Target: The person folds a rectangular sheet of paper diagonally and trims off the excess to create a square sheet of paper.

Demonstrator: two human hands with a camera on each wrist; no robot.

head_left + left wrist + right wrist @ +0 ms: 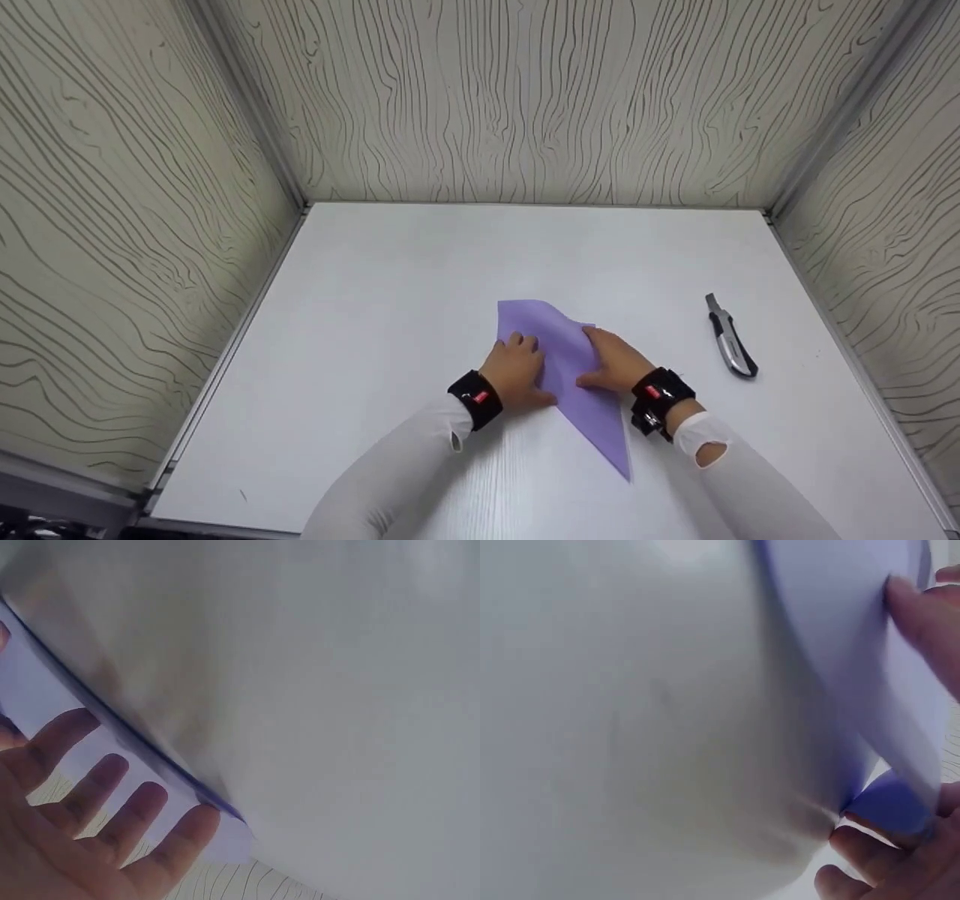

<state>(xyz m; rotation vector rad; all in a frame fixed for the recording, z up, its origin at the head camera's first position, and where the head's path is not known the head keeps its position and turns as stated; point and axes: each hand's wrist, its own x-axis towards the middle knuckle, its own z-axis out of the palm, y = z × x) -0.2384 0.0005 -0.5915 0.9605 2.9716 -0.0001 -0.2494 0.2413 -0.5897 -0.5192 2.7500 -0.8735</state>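
1. Wood-grain panels (487, 97) stand behind and on both sides of a white surface (375, 285), walling in the work.
2. The purple paper (561, 360) lies on the near half of the surface, right of its middle, directly between the hands. One narrow corner points towards the person; the far edge bows upward, so the sheet is not fully flat.
3. The left hand (516, 375) rests along the paper's left edge, fingers spread slightly apart and clasping nothing, thumb near the slanting edge. It probably lies there to steady the sheet.
4. The right hand (616, 364) has the opposite edge between thumb and fingers, the paper curving inside that grip; presumably this controls the raised part while the other side is braced.
5. A utility knife (731, 337) lies well apart on the right, its narrow end towards the back. It seems out of the hands' way; whether bare blade shows, I cannot tell.
6. Black wristbands (475, 400) sit above white sleeves (397, 457). The hands themselves hide parts of the sheet's edges, so any crease beneath them cannot be made out.
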